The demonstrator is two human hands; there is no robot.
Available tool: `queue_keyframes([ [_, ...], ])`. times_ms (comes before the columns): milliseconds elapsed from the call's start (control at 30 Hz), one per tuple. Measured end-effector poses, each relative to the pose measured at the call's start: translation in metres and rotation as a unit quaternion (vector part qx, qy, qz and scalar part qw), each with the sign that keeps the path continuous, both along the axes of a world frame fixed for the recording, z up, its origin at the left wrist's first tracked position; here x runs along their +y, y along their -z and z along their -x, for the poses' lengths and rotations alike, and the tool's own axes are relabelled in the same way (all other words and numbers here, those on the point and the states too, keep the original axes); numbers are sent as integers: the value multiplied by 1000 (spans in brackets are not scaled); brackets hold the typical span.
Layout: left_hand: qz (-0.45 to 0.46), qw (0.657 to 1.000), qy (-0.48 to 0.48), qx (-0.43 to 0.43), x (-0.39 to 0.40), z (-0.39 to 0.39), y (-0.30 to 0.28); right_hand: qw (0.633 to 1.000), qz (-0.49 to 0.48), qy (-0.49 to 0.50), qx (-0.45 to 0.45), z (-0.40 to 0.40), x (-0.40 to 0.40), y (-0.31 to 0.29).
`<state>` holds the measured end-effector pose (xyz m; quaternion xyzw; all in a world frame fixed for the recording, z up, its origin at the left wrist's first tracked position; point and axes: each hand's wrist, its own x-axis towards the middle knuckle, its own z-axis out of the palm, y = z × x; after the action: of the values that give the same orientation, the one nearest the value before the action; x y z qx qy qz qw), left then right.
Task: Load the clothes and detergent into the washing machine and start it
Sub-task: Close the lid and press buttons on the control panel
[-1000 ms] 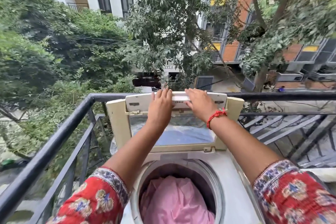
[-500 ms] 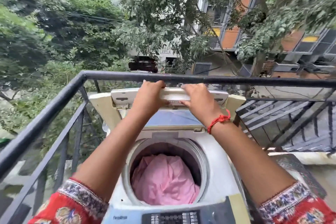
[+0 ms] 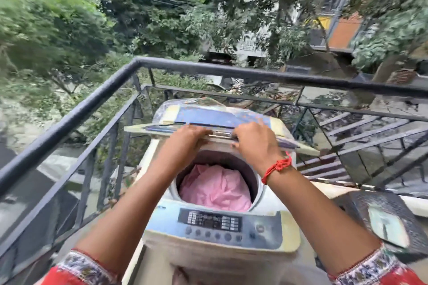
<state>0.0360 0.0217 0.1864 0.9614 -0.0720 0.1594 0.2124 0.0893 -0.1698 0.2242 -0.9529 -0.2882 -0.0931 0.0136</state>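
A cream top-loading washing machine (image 3: 271, 203) stands on a balcony in front of me. Pink clothes (image 3: 214, 188) fill its round drum. The folding lid (image 3: 222, 118) is half lowered, its front edge jutting toward me above the drum opening. My left hand (image 3: 187, 139) and my right hand (image 3: 254, 143), with a red thread at the wrist, both grip that front edge side by side. The control panel (image 3: 215, 222) with its buttons faces me at the near edge. I see no detergent.
A dark metal railing (image 3: 92, 104) wraps the balcony at left and behind the machine. A dark mesh surface with a pale flat object (image 3: 386, 224) sits at the right. Metal stairs (image 3: 361, 136) lie beyond the railing, with trees and buildings below.
The lid has swung down from upright to nearly level, both hands staying on its edge. The view has tilted down, and the control panel has come into sight.
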Motion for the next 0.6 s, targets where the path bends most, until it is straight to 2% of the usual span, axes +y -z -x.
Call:
queue_keyframes([
  [133, -97, 989, -21, 113, -2, 30, 34, 991, 52, -35, 114, 19, -5, 37],
  [267, -108, 970, -48, 211, -19, 57, 63, 980, 60, -56, 182, 45, -11, 102],
  [400, -111, 965, -34, 234, -25, 72, 103, 973, -4, -59, 223, 66, -18, 143],
  [600, -147, 958, -13, 246, -17, 69, 124, 972, -14, -42, 230, 71, -19, 154],
])
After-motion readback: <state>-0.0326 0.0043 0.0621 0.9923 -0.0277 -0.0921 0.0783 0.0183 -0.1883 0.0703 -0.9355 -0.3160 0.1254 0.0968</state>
